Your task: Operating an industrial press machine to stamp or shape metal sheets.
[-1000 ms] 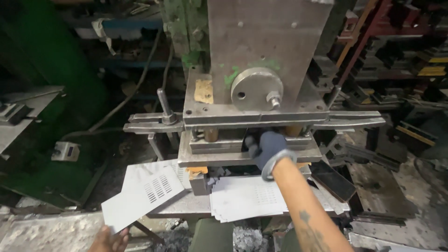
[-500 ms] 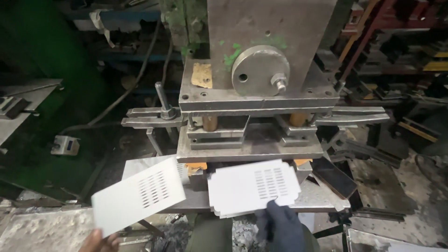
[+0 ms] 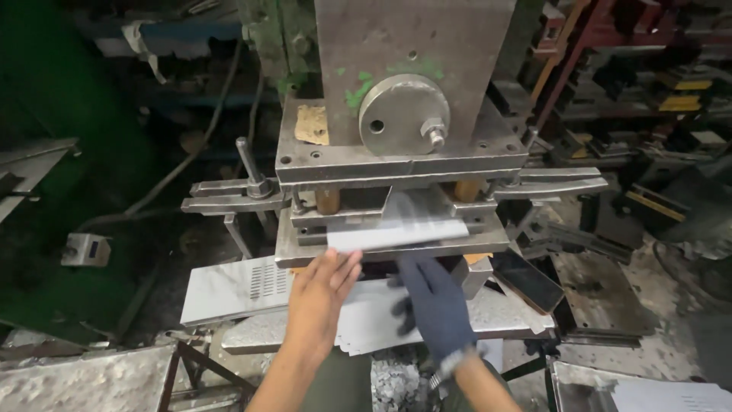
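A heavy steel press (image 3: 396, 160) stands in front of me. A pale, blurred metal sheet (image 3: 400, 233) lies tilted in the gap of its die. My bare left hand (image 3: 320, 301) has its fingertips on the sheet's near left corner. My right hand (image 3: 436, 305), in a dark blue glove, reaches up under the sheet's near edge. Below both hands lies a stack of plain white sheets (image 3: 366, 324) on the press table. A sheet with a punched slot pattern (image 3: 236, 288) rests flat to the left.
A clamp bar with an upright bolt (image 3: 248, 187) juts out left of the die, and another bar (image 3: 557, 185) to the right. A dark tray (image 3: 528, 281) sits at the right. Metal scraps (image 3: 393, 385) lie below, more sheets (image 3: 671, 397) at bottom right.
The punched sheet that my left hand held now lies on the left. Both hands have moved up to the die, and a sheet now sits in its gap.
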